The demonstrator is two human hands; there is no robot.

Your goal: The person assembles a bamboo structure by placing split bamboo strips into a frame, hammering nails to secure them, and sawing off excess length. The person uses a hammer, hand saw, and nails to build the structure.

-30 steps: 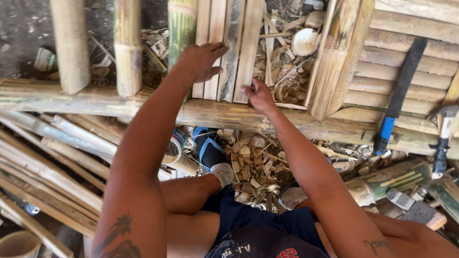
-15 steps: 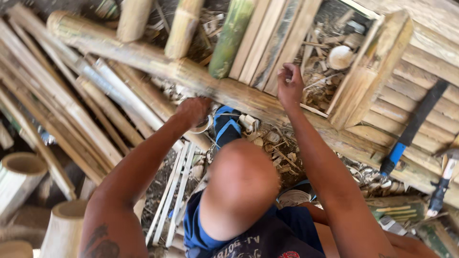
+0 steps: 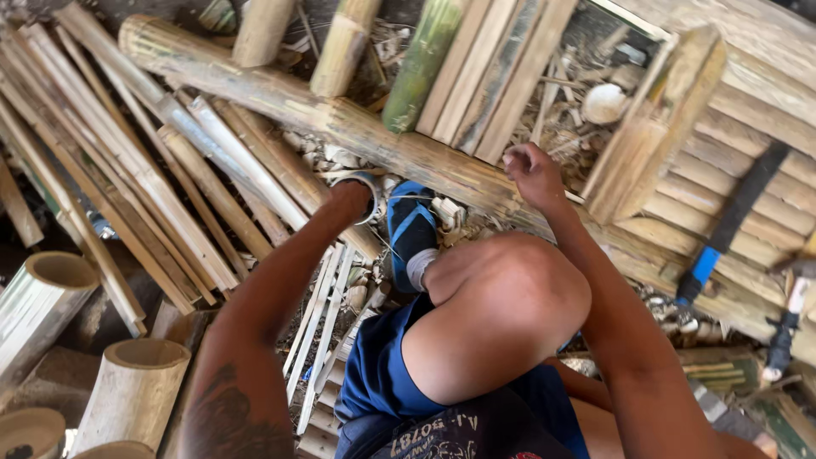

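– Down by the big pole [image 3: 280, 93], where are our hands?
– Our left hand [image 3: 350, 200] reaches low, right by the pole and the loose strips [image 3: 212, 170]. It sits next to our blue shoe [image 3: 412, 229].
– Is it holding one?
– We can't tell. The fingers are hidden from us.
– And our right hand [image 3: 531, 174]?
– It rests on the pole, just at the ends of the slats [image 3: 489, 76] that lie across it. Its fingers are curled in. We see nothing in them.
– So what part are we at?
– We think we are fetching a piece with the left while the right marks the spot by the slats.
– What does a next move need?
– A good grip on one strip only. We also need room to lift it past our knee [image 3: 501, 306] and shoe.
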